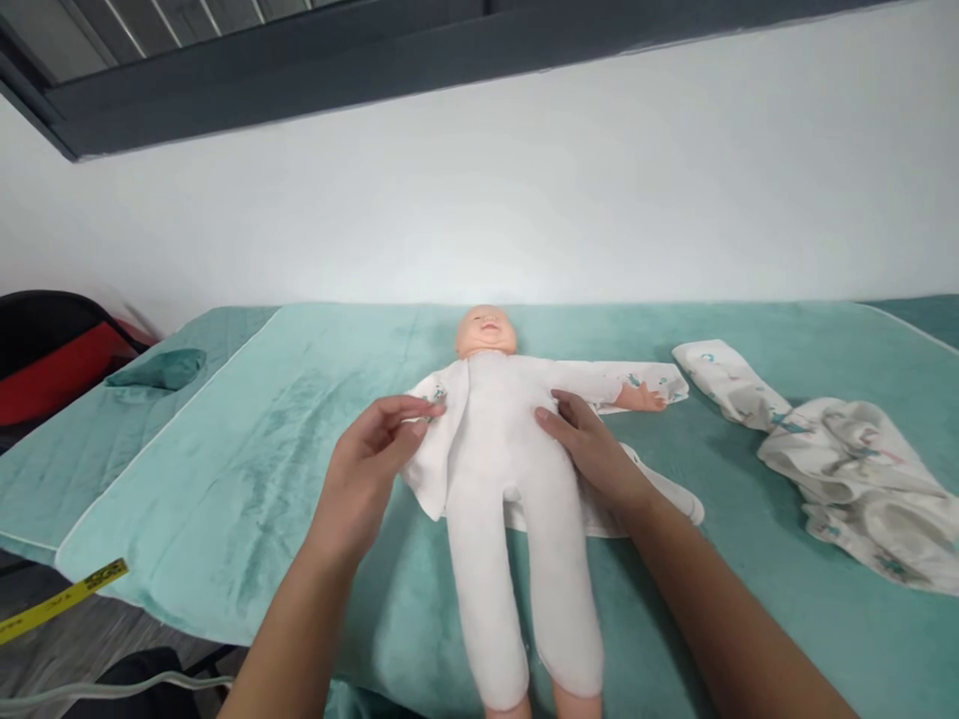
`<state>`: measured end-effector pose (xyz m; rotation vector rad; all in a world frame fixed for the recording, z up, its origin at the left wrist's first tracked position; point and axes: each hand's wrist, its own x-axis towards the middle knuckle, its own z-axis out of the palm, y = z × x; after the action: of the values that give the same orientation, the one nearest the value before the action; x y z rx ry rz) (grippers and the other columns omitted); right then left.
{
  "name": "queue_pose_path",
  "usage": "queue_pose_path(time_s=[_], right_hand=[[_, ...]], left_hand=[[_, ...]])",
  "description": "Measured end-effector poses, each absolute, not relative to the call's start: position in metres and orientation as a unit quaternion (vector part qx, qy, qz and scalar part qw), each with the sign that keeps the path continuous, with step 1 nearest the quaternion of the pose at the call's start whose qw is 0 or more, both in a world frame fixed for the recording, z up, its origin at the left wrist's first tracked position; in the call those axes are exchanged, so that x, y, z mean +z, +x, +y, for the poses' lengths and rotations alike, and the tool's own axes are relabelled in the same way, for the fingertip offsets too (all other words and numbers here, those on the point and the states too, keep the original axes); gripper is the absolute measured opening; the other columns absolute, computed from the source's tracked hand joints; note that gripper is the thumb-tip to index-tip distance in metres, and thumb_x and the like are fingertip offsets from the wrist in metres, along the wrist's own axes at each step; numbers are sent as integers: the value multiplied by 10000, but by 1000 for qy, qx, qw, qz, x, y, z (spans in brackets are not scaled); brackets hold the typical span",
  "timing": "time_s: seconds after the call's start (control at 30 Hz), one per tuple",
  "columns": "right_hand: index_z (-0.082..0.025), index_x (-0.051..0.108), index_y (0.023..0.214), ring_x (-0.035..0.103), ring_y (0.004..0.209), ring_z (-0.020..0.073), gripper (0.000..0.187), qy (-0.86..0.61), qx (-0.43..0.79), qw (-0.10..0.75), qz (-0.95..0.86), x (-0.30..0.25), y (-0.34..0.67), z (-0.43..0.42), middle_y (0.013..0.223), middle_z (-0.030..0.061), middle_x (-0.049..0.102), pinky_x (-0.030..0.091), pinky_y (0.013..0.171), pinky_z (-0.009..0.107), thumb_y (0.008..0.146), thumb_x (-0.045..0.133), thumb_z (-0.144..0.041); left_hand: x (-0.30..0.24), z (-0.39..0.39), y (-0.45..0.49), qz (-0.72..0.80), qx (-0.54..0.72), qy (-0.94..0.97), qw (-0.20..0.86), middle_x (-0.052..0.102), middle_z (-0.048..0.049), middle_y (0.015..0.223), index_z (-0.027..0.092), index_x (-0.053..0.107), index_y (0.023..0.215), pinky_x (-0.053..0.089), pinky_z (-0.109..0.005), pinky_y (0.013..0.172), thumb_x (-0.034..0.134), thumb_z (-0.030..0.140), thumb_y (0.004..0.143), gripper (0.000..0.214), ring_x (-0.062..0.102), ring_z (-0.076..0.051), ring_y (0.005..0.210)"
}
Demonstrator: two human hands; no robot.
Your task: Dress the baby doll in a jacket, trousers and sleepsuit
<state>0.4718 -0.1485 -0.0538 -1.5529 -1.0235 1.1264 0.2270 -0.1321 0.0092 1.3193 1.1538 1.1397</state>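
Observation:
A bald baby doll [516, 429] with a white cloth body lies on its back, head toward the wall. A white printed baby shirt [431, 469] is spread open around it. One flap rests along the doll's side at the left; the other lies flat under it at the right. The doll's hand shows at the cuff of the right-hand sleeve [584, 377]. My left hand [367, 459] is closed, thumb and fingers pinching the shirt near the left sleeve. Against the other side of the doll's chest, my right hand [591, 439] has thumb and forefinger apart; its other fingers are partly hidden.
Crumpled white printed baby clothing [861, 479] lies at the right on the green padded bed cover [225, 479]. A white wall [524, 200] rises behind. At the left are a black and red chair or bag [67, 359], a yellow tape [60, 604] and a pale cable [127, 689].

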Motion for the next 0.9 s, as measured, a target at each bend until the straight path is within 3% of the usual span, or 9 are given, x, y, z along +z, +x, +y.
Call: queue_pose_path(time_s=[0.23, 0.4, 0.53, 0.7, 0.9], right_hand=[[-251, 511, 1394, 491, 1350, 260, 658, -632, 459, 471, -409, -50, 473, -154, 1467, 69, 537, 380, 1135, 398, 847, 618, -602], [-261, 589, 1348, 526, 1314, 276, 591, -652, 428, 463, -421, -53, 477, -152, 1411, 53, 599, 369, 1135, 423, 857, 609, -589], [-250, 671, 1250, 559, 1268, 263, 482, -655, 368, 463, -471, -59, 481, -147, 1346, 43, 651, 354, 1134, 424, 915, 532, -567], [-245, 701, 1204, 601, 1191, 270, 471, -642, 361, 448, -507, -64, 485, -145, 1230, 46, 710, 384, 1094, 441, 941, 477, -565], [-226, 703, 1167, 617, 1147, 263, 444, -624, 367, 467, -508, -68, 488, -144, 1172, 53, 727, 409, 1063, 429, 922, 514, -545]], left_hand=[[5, -167, 236, 383, 464, 576, 553, 719, -90, 1068, 222, 715, 925, 567, -398, 810, 713, 334, 813, 158, 681, -272, 984], [-15, -150, 246, 504, 448, 630, 386, 704, -53, 1103, 236, 688, 1009, 508, -368, 920, 605, 366, 898, 190, 630, -224, 1074], [-24, -129, 257, 544, 409, 655, 327, 682, -54, 1164, 231, 645, 1111, 493, -365, 923, 581, 383, 910, 259, 621, -210, 1064], [-15, -109, 288, 478, 393, 753, 225, 668, -79, 1209, 216, 602, 1189, 454, -415, 1017, 530, 307, 940, 275, 592, -238, 1151], [-12, -108, 314, 394, 342, 842, 139, 661, -106, 1181, 191, 637, 1063, 429, -439, 1066, 511, 272, 950, 188, 563, -267, 1213]])
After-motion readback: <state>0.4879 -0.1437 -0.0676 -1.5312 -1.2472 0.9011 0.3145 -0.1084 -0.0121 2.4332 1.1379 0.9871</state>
